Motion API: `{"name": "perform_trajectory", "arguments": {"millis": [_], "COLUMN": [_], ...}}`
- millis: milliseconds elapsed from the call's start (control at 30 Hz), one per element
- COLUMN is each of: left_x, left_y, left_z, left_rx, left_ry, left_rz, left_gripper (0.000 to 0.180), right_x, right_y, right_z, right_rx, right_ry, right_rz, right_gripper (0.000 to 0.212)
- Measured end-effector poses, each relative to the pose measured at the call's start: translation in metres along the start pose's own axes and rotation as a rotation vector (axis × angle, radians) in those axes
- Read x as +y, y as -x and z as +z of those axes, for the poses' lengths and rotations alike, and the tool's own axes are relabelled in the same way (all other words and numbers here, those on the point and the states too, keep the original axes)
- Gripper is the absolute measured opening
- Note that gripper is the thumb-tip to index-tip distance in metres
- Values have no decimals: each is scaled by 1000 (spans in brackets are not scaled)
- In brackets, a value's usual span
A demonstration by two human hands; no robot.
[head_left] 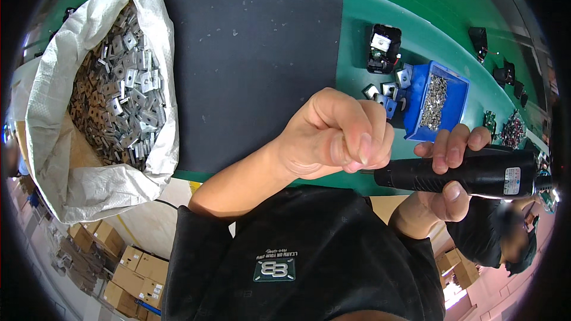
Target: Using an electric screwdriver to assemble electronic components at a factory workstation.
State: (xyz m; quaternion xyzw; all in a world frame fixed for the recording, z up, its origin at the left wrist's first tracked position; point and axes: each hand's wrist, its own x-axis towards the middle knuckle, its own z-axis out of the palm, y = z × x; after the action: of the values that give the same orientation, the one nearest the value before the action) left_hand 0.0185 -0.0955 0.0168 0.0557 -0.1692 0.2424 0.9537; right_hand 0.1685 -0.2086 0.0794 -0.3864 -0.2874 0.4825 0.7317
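Observation:
My right hand (455, 145) is wrapped round a black electric screwdriver (488, 169), held level with its thin bit pointing left. My left hand (342, 134) is closed, the fingers curled in against the thumb, right by the bit's tip. Whatever may be pinched in it is hidden by the fingers. Just beyond the hands stands a blue bin (418, 104) of small metal screws (435, 104). Several square metal plates (389, 91) lie against its left side. Behind them is an open black housing (389, 62) with a pale plate inside.
A white woven sack (166, 71) full of metal square pieces (128, 92) stands at the left. A dark mat (256, 53) covers the middle of the green table (363, 6). More black housings (479, 41) sit along the far right. Another person (491, 235) is at lower right.

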Motion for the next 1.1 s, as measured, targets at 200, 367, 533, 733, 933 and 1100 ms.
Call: {"name": "perform_trajectory", "arguments": {"millis": [200,367,533,733,933,1100], "left_x": [1,0,-6,-3,15,18], "left_y": [3,0,-3,-8,-10,-11], "left_z": [-1,1,-5,13,10,2], "left_rx": [95,134,161,404,386,276], "left_ry": [-344,-406,-362,-725,-1099,-1646], "left_rz": [1,-58,-58,-40,-93,-32], "left_gripper": [13,18,35,32,9,5], "right_x": [-12,-18,-24,-24,-48,-50], "right_y": [-1,-8,-6,3,6,14], "right_z": [19,14,11,2,-27,-42], "right_rx": [-21,-188,-193,-1,32,13], "right_ry": [-53,-126,-30,-123,-55,-16], "right_rz": [116,77,129,-68,-294,-307], "right_gripper": [49,49,50,53,54,54]}}
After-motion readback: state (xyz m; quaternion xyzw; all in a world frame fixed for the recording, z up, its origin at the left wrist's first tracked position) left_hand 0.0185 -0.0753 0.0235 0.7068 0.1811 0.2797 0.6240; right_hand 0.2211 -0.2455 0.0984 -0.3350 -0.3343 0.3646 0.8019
